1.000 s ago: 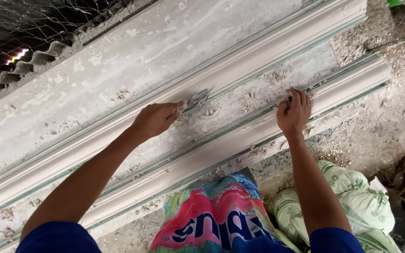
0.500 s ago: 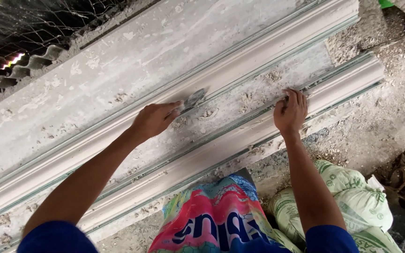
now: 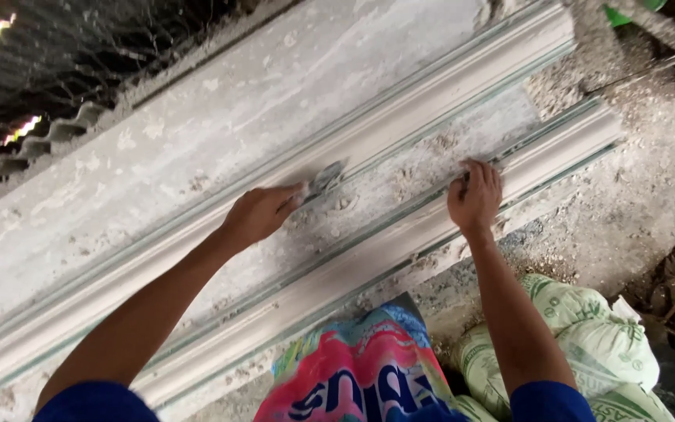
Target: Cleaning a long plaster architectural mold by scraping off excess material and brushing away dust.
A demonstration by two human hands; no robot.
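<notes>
Left hand (image 3: 258, 215) closed round a scraper (image 3: 323, 181), blade pressed into the flat channel (image 3: 400, 184) between the two moulding ridges, much where it sat a second ago. Only small shifts along the groove; crumbs of dried plaster lying loose beside the blade, so scraping looks to be underway, not finished. Right hand (image 3: 474, 199) further along, fingers curled over the near ridge (image 3: 353, 270), bracing, holding nothing else. Below, colourful cloth (image 3: 361, 375); further right, a pale green sack (image 3: 595, 344) on the dusty floor.
</notes>
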